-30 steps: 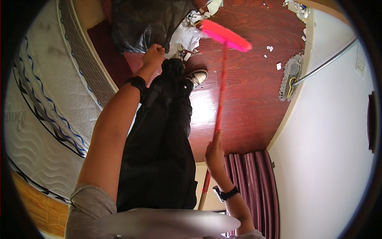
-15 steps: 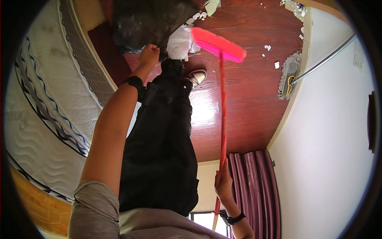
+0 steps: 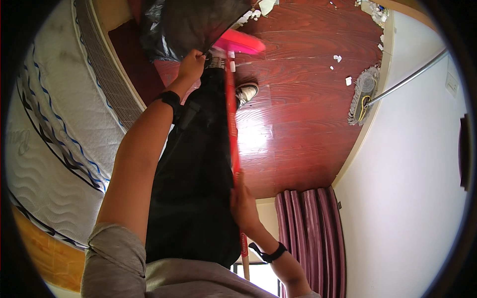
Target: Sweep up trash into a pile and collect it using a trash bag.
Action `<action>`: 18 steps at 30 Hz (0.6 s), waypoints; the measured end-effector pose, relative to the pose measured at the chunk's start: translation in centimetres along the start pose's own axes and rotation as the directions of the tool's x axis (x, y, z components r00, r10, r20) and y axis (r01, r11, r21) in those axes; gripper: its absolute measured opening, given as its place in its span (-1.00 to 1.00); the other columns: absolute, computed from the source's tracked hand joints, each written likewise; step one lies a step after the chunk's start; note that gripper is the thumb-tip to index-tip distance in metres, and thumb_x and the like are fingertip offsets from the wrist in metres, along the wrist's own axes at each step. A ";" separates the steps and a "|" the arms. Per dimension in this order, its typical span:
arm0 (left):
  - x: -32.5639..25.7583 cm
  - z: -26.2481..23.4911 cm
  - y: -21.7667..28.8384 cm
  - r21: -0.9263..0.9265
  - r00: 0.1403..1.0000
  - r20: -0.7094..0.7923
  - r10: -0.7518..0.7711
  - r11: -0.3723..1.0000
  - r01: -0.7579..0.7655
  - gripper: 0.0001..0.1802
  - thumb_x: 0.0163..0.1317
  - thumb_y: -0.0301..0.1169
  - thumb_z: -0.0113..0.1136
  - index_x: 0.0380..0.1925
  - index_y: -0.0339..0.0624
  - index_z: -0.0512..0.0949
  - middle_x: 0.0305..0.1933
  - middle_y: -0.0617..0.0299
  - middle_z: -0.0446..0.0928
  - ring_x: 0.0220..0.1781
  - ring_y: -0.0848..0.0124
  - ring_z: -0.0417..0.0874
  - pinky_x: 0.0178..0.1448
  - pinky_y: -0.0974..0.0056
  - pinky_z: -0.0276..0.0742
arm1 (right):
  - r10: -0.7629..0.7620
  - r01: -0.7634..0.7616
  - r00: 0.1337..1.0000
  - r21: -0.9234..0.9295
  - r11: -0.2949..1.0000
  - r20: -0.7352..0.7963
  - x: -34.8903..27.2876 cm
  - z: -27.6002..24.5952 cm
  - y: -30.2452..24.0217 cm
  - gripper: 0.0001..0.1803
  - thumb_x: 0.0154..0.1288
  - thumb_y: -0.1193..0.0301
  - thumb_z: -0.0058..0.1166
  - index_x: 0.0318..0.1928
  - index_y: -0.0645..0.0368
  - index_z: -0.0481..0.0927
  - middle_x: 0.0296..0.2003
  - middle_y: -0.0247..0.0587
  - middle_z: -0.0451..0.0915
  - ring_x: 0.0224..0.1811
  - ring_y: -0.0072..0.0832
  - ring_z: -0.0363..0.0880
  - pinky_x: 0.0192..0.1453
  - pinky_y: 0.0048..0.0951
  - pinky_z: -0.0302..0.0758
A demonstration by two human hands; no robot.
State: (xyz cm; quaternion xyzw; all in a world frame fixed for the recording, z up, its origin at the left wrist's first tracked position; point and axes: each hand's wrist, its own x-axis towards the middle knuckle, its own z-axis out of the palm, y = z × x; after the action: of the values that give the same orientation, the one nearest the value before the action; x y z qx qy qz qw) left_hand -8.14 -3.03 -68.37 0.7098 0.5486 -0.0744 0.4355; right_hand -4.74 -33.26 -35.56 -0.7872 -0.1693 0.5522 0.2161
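My left hand (image 3: 192,65) is closed on the rim of a large black plastic bag (image 3: 186,25) at the upper left. My right hand (image 3: 243,204) grips the red handle of a broom (image 3: 231,109), which runs upright along the right side of my dark trousers. Its pink head, blurred by motion, lies beside the bag's right edge, just above my shoes. Small white scraps (image 3: 232,65) show below the broom head. More pale debris (image 3: 248,17) lies past it, next to the bag.
A grey string mop (image 3: 363,95) leans on the white wall (image 3: 412,139) at right. Several white bits (image 3: 338,58) dot the red wooden floor (image 3: 298,124), with a debris pile (image 3: 372,11) in the far right corner. Mattresses (image 3: 64,94) stand left; purple curtains (image 3: 313,238) hang behind.
The broom has swung left toward the bag, with my right hand moving left and slightly up. The white plastic bag beside the black bag is no longer in sight. My left hand stays at the rim.
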 end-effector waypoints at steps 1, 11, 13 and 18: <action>-0.2 -0.2 0.2 0.000 1.000 0.019 -0.024 1.000 0.024 -0.74 0.16 -0.27 0.14 -0.26 -0.22 0.53 -0.25 0.01 0.62 -0.13 0.09 0.62 -0.05 0.12 0.49 | 0.000 0.002 0.997 -0.017 1.000 0.077 0.6 0.3 -0.6 -0.28 0.31 0.53 -0.12 0.40 0.16 -0.14 -0.23 0.31 0.49 -0.33 0.17 0.53 -0.28 -0.01 0.49; 0.0 -3.7 0.2 0.239 0.984 -0.151 0.091 0.970 -0.053 -0.74 0.19 -0.30 0.15 -0.21 -0.25 0.53 -0.18 0.04 0.59 -0.18 0.18 0.62 -0.06 0.19 0.49 | 0.033 -0.032 0.984 -0.009 0.999 0.176 -4.2 -2.6 -0.6 -0.29 0.27 0.53 -0.05 0.38 0.21 -0.04 -0.26 0.26 0.50 -0.29 0.13 0.54 -0.24 -0.05 0.48; -0.2 -3.9 1.4 0.216 0.984 -0.134 0.116 0.973 -0.085 -0.73 0.20 -0.30 0.14 -0.21 -0.26 0.53 -0.19 0.03 0.59 -0.17 0.18 0.62 -0.05 0.19 0.49 | 0.036 -0.043 0.991 0.059 0.997 0.125 -7.6 -3.7 -0.1 -0.29 0.26 0.54 -0.05 0.38 0.23 -0.02 -0.24 0.27 0.52 -0.26 0.11 0.56 -0.23 -0.10 0.50; -1.4 -3.6 3.4 0.143 0.996 -0.023 0.081 0.987 -0.077 -0.71 0.21 -0.27 0.12 -0.21 -0.28 0.52 -0.20 0.01 0.58 -0.12 0.17 0.61 -0.03 0.18 0.48 | 0.203 -0.208 0.976 0.071 0.976 0.074 -13.6 -5.0 1.1 -0.29 0.24 0.58 -0.02 0.37 0.26 0.01 -0.32 0.21 0.55 -0.32 0.01 0.61 -0.26 -0.26 0.51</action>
State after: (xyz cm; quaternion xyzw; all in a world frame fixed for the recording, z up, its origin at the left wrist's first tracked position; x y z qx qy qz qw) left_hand -7.15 -1.57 -63.51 0.7614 0.5194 -0.0858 0.3784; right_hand -4.51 -41.88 -23.81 -0.7728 -0.0723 0.6035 0.1827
